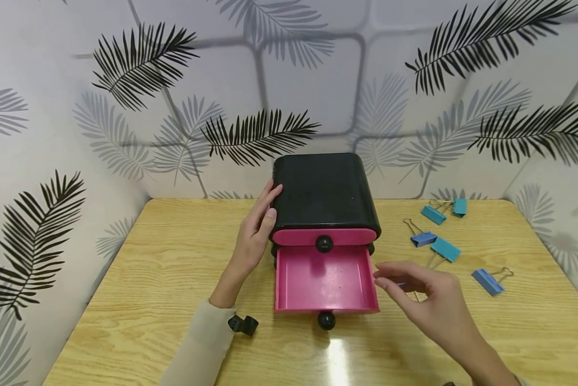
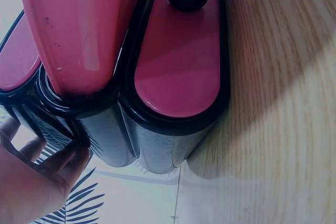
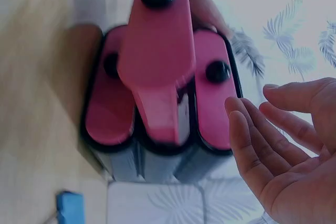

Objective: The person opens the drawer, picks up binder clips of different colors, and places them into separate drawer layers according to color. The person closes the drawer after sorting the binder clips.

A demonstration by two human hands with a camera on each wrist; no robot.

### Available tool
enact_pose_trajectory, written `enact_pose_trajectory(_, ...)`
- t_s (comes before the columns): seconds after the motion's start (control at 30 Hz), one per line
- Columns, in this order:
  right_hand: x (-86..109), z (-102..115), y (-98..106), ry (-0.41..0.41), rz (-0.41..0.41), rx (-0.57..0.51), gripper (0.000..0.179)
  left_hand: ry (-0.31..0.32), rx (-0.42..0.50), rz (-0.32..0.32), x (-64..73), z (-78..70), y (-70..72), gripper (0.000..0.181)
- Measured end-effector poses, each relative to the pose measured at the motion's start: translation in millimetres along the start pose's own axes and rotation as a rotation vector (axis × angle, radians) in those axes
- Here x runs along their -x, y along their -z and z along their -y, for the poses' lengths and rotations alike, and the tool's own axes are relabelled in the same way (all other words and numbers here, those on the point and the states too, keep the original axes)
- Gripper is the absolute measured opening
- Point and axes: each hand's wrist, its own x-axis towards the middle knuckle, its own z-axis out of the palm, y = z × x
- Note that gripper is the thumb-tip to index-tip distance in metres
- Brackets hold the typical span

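A black cabinet with pink drawers stands on the table. Its middle drawer is pulled out and shows a bare pink floor, while the top drawer and bottom drawer sit closed. My left hand rests along the cabinet's left side, fingers extended against the black casing. Just off the right wall of the pulled-out drawer is my right hand, its fingers loosely bent. Nothing lies between those fingers in the right wrist view. A blue binder clip shows partly behind this hand.
Right of the cabinet lie turquoise binder clips and blue binder clips, several in all, some with wire handles raised. A round black knob juts from the pulled-out drawer's front. Behind the wooden table rises a leaf-patterned wall.
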Motion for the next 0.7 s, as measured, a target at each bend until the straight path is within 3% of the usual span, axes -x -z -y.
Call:
enact_pose_trajectory(0.2,-16.2,-9,20,0.012,-0.051,0.019,0.038,0.001,0.0,0.002,-0.8,2.5,-0.3,0.048)
enact_pose_trajectory(0.53,-38.0,-27,41,-0.04,-0.128,0.013,0.03,0.015,-0.011,0.004,0.3,3.6,1.0,0.047)
enact_pose_trajectory(0.7,-40.7,-35,48,-0.09,-0.148,0.026,0.026,-0.003,-0.01,0.001,-0.8,25.8,-1.6,0.049)
